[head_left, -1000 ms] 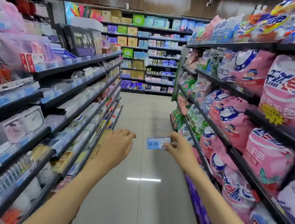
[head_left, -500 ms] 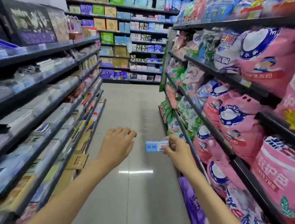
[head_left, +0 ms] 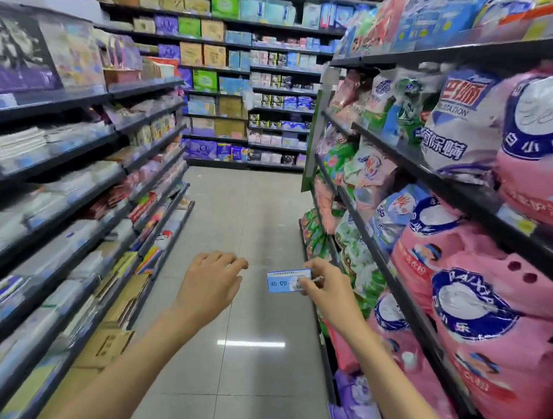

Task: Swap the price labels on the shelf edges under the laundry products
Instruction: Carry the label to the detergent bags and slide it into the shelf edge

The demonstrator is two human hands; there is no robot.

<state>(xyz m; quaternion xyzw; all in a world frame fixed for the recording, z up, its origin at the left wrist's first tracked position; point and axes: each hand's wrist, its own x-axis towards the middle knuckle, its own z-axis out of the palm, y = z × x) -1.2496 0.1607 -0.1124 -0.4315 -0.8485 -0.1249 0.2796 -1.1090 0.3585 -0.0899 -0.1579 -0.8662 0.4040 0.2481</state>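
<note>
My right hand [head_left: 329, 296] pinches a blue price label [head_left: 286, 281] over the aisle floor [head_left: 247, 395]. My left hand [head_left: 210, 282] hangs beside it, fingers loosely curled, holding nothing. Pink laundry bags [head_left: 495, 337] fill the right shelves.

Head view looks forward-down along the aisle floor [head_left: 266, 228].

Blue-and-white price label [head_left: 286, 280]; pink detergent bags [head_left: 501, 338] with blue-ringed white emblems.

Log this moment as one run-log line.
stage: label in hand, not yet on shelf | right hand: pinches blue price label | left hand: empty, fingers loosely curled | laundry bags: on right shelves
</note>
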